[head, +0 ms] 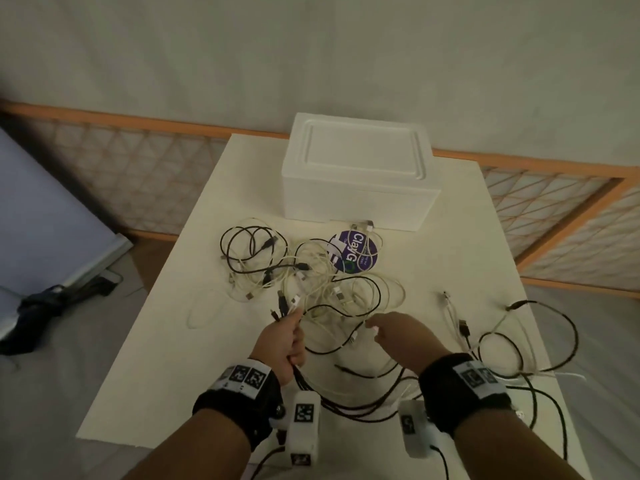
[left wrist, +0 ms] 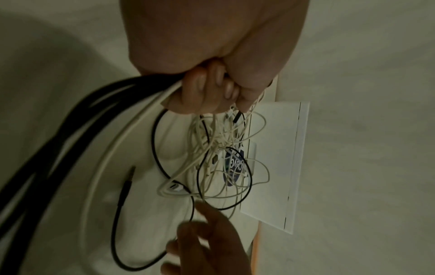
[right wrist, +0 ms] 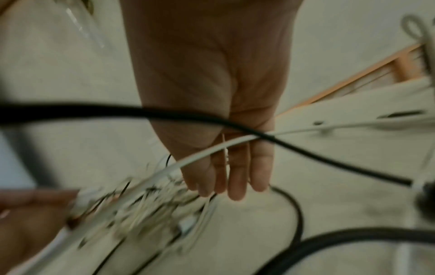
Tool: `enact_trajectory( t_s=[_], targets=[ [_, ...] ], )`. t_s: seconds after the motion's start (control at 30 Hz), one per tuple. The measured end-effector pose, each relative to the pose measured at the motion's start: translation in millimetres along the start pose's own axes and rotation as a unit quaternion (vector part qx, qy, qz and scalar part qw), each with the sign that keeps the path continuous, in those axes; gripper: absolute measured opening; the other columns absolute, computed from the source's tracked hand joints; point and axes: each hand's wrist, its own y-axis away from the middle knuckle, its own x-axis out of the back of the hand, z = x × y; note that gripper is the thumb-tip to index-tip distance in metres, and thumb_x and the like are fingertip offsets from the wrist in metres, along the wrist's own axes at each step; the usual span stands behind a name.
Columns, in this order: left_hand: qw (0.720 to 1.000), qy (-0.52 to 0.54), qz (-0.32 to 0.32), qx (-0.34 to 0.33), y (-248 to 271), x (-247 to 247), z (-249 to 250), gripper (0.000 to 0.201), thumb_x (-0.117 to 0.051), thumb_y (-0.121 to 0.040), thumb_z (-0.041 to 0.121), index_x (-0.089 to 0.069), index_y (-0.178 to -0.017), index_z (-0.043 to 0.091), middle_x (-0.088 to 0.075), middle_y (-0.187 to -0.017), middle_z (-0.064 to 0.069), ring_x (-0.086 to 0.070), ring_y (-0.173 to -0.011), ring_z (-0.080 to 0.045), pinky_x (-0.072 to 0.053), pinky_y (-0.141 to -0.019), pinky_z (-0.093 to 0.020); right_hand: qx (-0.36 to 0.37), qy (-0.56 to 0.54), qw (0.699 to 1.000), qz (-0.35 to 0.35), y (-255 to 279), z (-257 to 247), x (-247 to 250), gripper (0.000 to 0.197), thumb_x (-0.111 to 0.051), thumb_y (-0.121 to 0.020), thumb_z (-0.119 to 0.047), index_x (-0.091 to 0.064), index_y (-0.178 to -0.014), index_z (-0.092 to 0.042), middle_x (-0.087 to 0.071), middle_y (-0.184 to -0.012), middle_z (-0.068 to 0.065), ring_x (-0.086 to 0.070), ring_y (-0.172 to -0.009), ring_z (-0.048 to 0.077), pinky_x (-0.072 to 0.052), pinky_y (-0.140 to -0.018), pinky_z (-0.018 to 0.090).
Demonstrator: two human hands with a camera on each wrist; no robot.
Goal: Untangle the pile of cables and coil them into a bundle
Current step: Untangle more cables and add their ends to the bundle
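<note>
A tangled pile of black and white cables (head: 311, 278) lies mid-table. My left hand (head: 287, 337) grips a bunch of cables in its fist: several plugs (head: 282, 306) stick out beyond it, and the cords (head: 332, 396) trail back toward the table's near edge. The left wrist view shows the curled fingers (left wrist: 212, 89) round those black and white cords (left wrist: 70, 130), with the tangle (left wrist: 219, 148) beyond them. My right hand (head: 388, 332) hovers at the pile's near right side, its fingers (right wrist: 235, 178) straight. A white cord (right wrist: 200, 156) and a black cord (right wrist: 164, 113) cross in front of its palm.
A white foam box (head: 356, 174) stands at the back of the white table (head: 156, 358). A round purple label (head: 356, 251) lies under some cables. More loose cables (head: 519, 341) sprawl at the right edge. A wooden lattice screen (head: 138, 174) runs behind.
</note>
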Motion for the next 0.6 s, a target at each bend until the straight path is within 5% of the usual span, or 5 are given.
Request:
enact_trajectory(
  t_s=[0.1,0.3,0.43,0.53,0.6],
  targets=[
    [1.0,0.008,0.006,-0.021,1,0,-4,0.043,-0.052,-0.098,0.031,-0.034,-0.06,0.02,-0.023,-0.043,0.006,-0.016,-0.031,-0.008,-0.013,-0.037,-0.017,0.077,0.054,0.995,-0.027,-20,-9,-15,0.035,-0.043,-0.096,-0.02,-0.056,-0.127,-0.032,-0.054,-0.125,-0.001,-0.051,-0.118,0.021,-0.039,-0.097,0.03],
    [0.998,0.019,0.008,-0.061,3,-2,-7,0.042,-0.049,-0.099,0.026,-0.035,-0.06,0.02,-0.024,-0.045,0.005,-0.017,-0.031,-0.007,-0.014,-0.036,-0.017,0.137,0.164,0.977,-0.016,-32,-12,-22,0.024,-0.044,-0.094,-0.017,-0.062,-0.108,-0.021,-0.05,-0.111,0.006,-0.056,-0.099,0.028,-0.043,-0.076,0.033],
    [0.996,0.044,-0.016,-0.079,6,-5,0,0.029,-0.047,-0.097,0.017,-0.04,-0.069,0.018,-0.036,-0.051,0.004,-0.023,-0.034,-0.008,-0.018,-0.039,-0.02,0.111,-0.023,0.991,0.074,-26,-18,1,0.021,-0.053,-0.094,-0.027,-0.067,-0.108,-0.023,-0.063,-0.109,-0.001,-0.058,-0.103,0.018,-0.038,-0.082,0.022],
    [0.992,0.058,-0.051,-0.104,12,-13,14,0.028,-0.047,-0.095,0.012,-0.041,-0.069,0.018,-0.038,-0.053,0.004,-0.026,-0.037,-0.008,-0.02,-0.04,-0.021,0.076,-0.167,0.965,0.189,-16,-27,30,0.013,-0.052,-0.095,-0.023,-0.061,-0.103,-0.02,-0.07,-0.092,-0.002,-0.064,-0.085,0.019,-0.046,-0.073,0.028],
    [0.987,0.056,-0.081,-0.124,17,-20,25,0.03,-0.049,-0.095,0.009,-0.04,-0.067,0.019,-0.036,-0.054,0.004,-0.026,-0.039,-0.008,-0.021,-0.041,-0.022,0.077,-0.24,0.94,0.231,-10,-34,46,0.01,-0.048,-0.096,-0.017,-0.056,-0.1,-0.022,-0.069,-0.084,-0.01,-0.063,-0.074,0.009,-0.044,-0.066,0.026]
  ],
)
